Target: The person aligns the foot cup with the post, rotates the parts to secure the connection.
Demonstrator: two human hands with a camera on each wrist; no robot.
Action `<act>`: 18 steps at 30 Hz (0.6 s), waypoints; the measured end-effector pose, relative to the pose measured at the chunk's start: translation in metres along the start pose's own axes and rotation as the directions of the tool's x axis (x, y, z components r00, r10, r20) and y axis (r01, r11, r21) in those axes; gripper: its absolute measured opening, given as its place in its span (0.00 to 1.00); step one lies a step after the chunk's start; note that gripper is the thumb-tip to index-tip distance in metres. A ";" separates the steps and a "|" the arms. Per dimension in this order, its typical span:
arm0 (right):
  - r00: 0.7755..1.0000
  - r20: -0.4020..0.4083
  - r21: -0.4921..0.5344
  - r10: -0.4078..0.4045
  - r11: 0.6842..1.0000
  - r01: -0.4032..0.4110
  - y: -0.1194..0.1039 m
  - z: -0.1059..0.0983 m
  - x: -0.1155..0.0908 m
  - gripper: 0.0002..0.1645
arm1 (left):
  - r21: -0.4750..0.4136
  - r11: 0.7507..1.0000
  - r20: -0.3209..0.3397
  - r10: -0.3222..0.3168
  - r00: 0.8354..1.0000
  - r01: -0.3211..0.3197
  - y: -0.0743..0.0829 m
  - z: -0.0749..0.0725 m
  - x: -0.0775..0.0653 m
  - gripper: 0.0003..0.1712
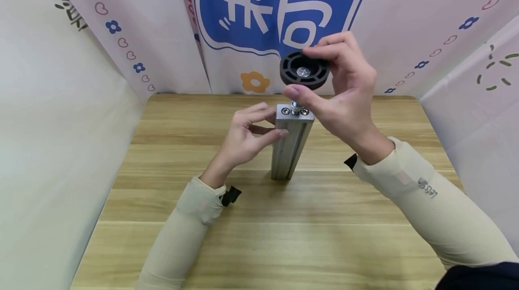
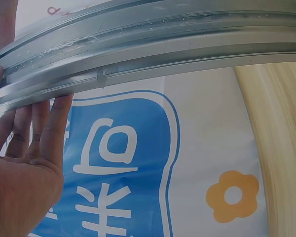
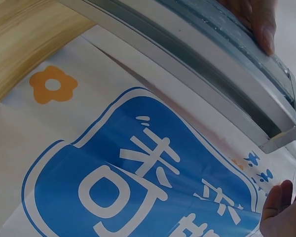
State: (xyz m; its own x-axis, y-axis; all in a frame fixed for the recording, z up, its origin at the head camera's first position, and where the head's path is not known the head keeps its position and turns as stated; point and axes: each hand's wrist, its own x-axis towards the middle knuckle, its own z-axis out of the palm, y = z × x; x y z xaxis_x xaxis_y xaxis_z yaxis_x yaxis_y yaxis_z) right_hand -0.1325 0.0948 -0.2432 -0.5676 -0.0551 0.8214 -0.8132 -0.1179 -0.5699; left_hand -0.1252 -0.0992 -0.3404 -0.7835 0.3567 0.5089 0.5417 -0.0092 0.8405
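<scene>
An aluminium profile (image 1: 287,150) stands upright on the wooden table, capped by a metal end plate (image 1: 294,117) with two screws. My left hand (image 1: 249,134) grips it near the top, thumb on the front face and fingers at the side; the left wrist view shows those fingers (image 2: 53,131) against the slotted metal. Above the plate, my right hand (image 1: 344,87) pinches a round black levelling foot (image 1: 287,74) by its rim, between thumb and fingers. The foot's ribbed underside faces up with a screw head in its centre, and its threaded stem meets the plate's middle.
The wooden table (image 1: 344,231) spreads around the profile. White cloth walls enclose it on the left, right and back; the back one carries a blue printed sign (image 1: 259,33) and an orange flower (image 1: 255,82). Small black devices (image 1: 231,196) sit at both wrists.
</scene>
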 end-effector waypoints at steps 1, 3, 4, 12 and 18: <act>1.000 -0.006 0.002 0.002 1.000 -0.002 0.000 -0.001 0.000 0.47 | -0.001 1.000 -0.001 0.002 1.000 -0.002 -0.001 0.001 0.000 0.22; 1.000 -0.012 0.006 0.006 1.000 -0.006 0.001 -0.003 0.000 0.48 | -0.003 1.000 -0.003 0.008 1.000 -0.008 -0.001 0.002 0.000 0.23; 1.000 -0.017 0.012 0.006 1.000 -0.006 0.001 -0.003 0.000 0.48 | -0.005 1.000 -0.004 0.010 1.000 -0.010 -0.001 0.002 0.001 0.23; 1.000 0.020 0.113 -0.022 0.993 0.020 -0.001 -0.008 0.002 0.22 | -0.024 1.000 0.003 0.002 1.000 -0.002 -0.001 0.001 0.002 0.22; 1.000 0.012 0.160 0.000 0.987 -0.002 -0.002 -0.009 0.002 0.21 | -0.018 1.000 0.005 0.005 1.000 -0.004 -0.001 0.000 0.002 0.22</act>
State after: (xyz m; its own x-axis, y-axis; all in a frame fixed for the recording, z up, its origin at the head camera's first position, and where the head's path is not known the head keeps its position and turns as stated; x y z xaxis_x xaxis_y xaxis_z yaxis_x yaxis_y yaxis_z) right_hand -0.1333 0.1036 -0.2412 -0.5663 -0.0672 0.8215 -0.7808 -0.2754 -0.5608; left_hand -0.1268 -0.0983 -0.3401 -0.7793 0.3617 0.5117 0.5397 -0.0275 0.8414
